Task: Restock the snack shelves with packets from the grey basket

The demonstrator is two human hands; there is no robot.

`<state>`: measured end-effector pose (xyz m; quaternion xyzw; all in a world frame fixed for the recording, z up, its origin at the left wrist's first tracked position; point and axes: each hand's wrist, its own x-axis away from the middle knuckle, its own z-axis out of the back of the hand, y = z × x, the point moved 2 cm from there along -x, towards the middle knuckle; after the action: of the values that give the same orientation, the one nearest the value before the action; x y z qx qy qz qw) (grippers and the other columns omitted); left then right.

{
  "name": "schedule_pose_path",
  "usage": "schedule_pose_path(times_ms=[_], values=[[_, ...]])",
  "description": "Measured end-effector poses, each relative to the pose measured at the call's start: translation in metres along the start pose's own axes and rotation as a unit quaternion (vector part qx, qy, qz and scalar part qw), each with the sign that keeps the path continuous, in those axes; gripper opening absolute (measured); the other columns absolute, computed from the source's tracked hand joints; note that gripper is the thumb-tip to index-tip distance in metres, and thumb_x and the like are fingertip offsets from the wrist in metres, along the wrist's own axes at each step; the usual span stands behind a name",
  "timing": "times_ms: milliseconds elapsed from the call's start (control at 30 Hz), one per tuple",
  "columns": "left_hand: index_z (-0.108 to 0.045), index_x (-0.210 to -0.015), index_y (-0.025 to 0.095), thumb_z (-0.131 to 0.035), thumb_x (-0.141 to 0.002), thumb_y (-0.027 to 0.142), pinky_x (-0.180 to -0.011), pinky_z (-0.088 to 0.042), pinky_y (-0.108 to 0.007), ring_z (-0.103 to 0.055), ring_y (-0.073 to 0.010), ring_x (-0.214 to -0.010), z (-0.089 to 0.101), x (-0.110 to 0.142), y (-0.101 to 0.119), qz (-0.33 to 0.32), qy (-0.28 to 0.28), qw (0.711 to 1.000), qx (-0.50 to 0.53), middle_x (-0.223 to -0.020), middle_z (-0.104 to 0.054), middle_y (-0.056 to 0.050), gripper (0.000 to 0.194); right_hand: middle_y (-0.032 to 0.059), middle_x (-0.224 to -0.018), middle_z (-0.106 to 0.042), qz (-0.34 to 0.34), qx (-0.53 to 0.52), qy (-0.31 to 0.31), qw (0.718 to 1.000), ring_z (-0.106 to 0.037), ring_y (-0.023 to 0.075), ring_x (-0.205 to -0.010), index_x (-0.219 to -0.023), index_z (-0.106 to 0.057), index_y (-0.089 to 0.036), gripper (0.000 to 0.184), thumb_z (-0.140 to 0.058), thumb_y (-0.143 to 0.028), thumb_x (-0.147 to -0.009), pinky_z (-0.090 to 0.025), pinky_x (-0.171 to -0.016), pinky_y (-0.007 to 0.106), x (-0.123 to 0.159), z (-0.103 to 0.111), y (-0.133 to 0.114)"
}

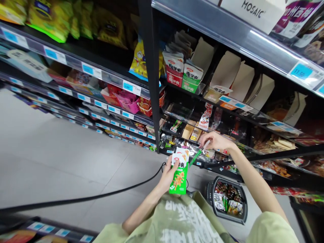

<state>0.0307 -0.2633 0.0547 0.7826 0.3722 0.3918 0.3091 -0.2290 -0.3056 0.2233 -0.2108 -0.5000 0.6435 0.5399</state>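
Note:
My left hand (169,173) is closed round a small stack of green and white snack packets (179,173), held upright in front of my chest. My right hand (215,141) reaches toward the lower shelf (202,158) and pinches the end of another green and white packet (198,154), which hangs edge-on just right of the stack. The right hand hovers over clear trays of small snack packs. A black cable (101,195) runs from the left toward my left hand.
A grey shopping basket (227,199) with several packets stands on the floor below the shelf. Red and green boxes (183,74) sit on the upper shelf beside cardboard dividers. A black upright post (152,74) splits the shelving. Grey tiled floor lies at left.

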Motion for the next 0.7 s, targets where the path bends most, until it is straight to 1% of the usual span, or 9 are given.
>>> schedule_pose_path(times_ms=[67, 167, 267, 367, 433, 467, 567, 633, 700], values=[[-0.064, -0.123, 0.023, -0.085, -0.075, 0.060, -0.079, -0.055, -0.029, -0.070, -0.0237, -0.097, 0.001, -0.001, 0.000, 0.021, 0.005, 1.000, 0.021, -0.117, -0.073, -0.008, 0.065, 0.0055, -0.087, -0.078, 0.042, -0.028, 0.015, 0.999, -0.075, 0.0224, -0.090, -0.074, -0.078, -0.018, 0.016, -0.088, -0.030, -0.071, -0.060, -0.080, 0.033, 0.005, 0.004, -0.003], [-0.065, -0.123, 0.023, -0.089, -0.069, 0.060, -0.079, -0.055, -0.027, -0.070, -0.0229, -0.099, 0.002, -0.001, 0.002, 0.031, 0.024, 0.999, 0.035, -0.121, -0.073, -0.008, 0.070, 0.0065, -0.083, -0.078, 0.073, -0.070, 0.046, 0.994, -0.077, 0.0256, -0.095, -0.066, -0.075, -0.019, 0.018, -0.089, -0.030, -0.071, -0.062, -0.081, 0.036, 0.011, 0.005, -0.008], [-0.066, -0.124, 0.024, -0.092, -0.064, 0.060, -0.080, -0.056, -0.026, -0.071, -0.0221, -0.099, 0.002, 0.000, 0.003, 0.039, 0.047, 0.997, 0.047, -0.122, -0.073, -0.007, 0.074, 0.0071, -0.083, -0.079, 0.099, -0.074, 0.083, 0.989, -0.078, 0.0267, -0.096, -0.067, -0.076, -0.019, 0.018, -0.091, -0.029, -0.070, -0.063, -0.081, 0.037, 0.016, 0.004, -0.018], [-0.067, -0.123, 0.023, -0.093, -0.063, 0.059, -0.076, -0.056, -0.027, -0.073, -0.0223, -0.093, 0.001, 0.001, 0.003, 0.052, 0.053, 0.996, 0.049, -0.118, -0.076, -0.006, 0.075, 0.0067, -0.085, -0.080, 0.146, -0.034, 0.190, 0.970, -0.080, 0.0246, -0.089, -0.073, -0.077, -0.020, 0.012, -0.086, -0.027, -0.075, -0.065, -0.078, 0.036, 0.022, 0.007, -0.040], [-0.066, -0.127, 0.024, -0.092, -0.064, 0.059, -0.073, -0.057, -0.028, -0.074, -0.0230, -0.088, 0.000, 0.002, 0.002, 0.070, 0.041, 0.995, 0.051, -0.116, -0.077, -0.007, 0.076, 0.0065, -0.087, -0.082, 0.208, 0.039, 0.309, 0.927, -0.080, 0.0227, -0.086, -0.079, -0.079, -0.022, 0.005, -0.081, -0.024, -0.083, -0.066, -0.078, 0.036, 0.027, 0.009, -0.063], [-0.065, -0.130, 0.025, -0.092, -0.065, 0.059, -0.072, -0.057, -0.029, -0.075, -0.0235, -0.088, 0.000, 0.002, 0.000, 0.078, 0.037, 0.995, 0.053, -0.117, -0.077, -0.007, 0.078, 0.0064, -0.090, -0.082, 0.246, 0.084, 0.372, 0.891, -0.080, 0.0226, -0.087, -0.083, -0.080, -0.023, 0.004, -0.078, -0.022, -0.086, -0.066, -0.080, 0.037, 0.029, 0.010, -0.075], [-0.063, -0.136, 0.028, -0.093, -0.065, 0.057, -0.077, -0.059, -0.030, -0.075, -0.0256, -0.097, 0.002, 0.000, -0.005, 0.091, 0.046, 0.993, 0.053, -0.126, -0.075, -0.008, 0.083, 0.0049, -0.103, -0.083, 0.345, 0.198, 0.523, 0.754, -0.079, 0.0253, -0.100, -0.098, -0.082, -0.029, 0.016, -0.071, -0.019, -0.091, -0.066, -0.092, 0.046, 0.033, 0.015, -0.112], [-0.063, -0.138, 0.028, -0.093, -0.067, 0.055, -0.083, -0.059, -0.030, -0.075, -0.0269, -0.105, 0.005, -0.002, -0.010, 0.088, 0.053, 0.994, 0.047, -0.131, -0.074, -0.009, 0.082, 0.0035, -0.110, -0.082, 0.380, 0.245, 0.573, 0.683, -0.078, 0.0271, -0.107, -0.105, -0.081, -0.032, 0.021, -0.068, -0.020, -0.093, -0.065, -0.097, 0.050, 0.028, 0.023, -0.133], [-0.062, -0.141, 0.029, -0.091, -0.071, 0.054, -0.086, -0.060, -0.032, -0.075, -0.0275, -0.106, 0.008, -0.004, -0.016, 0.079, 0.046, 0.995, 0.039, -0.132, -0.074, -0.010, 0.080, 0.0026, -0.116, -0.080, 0.383, 0.283, 0.586, 0.655, -0.076, 0.0272, -0.113, -0.109, -0.080, -0.034, 0.024, -0.065, -0.022, -0.095, -0.063, -0.100, 0.051, 0.016, 0.035, -0.148]])
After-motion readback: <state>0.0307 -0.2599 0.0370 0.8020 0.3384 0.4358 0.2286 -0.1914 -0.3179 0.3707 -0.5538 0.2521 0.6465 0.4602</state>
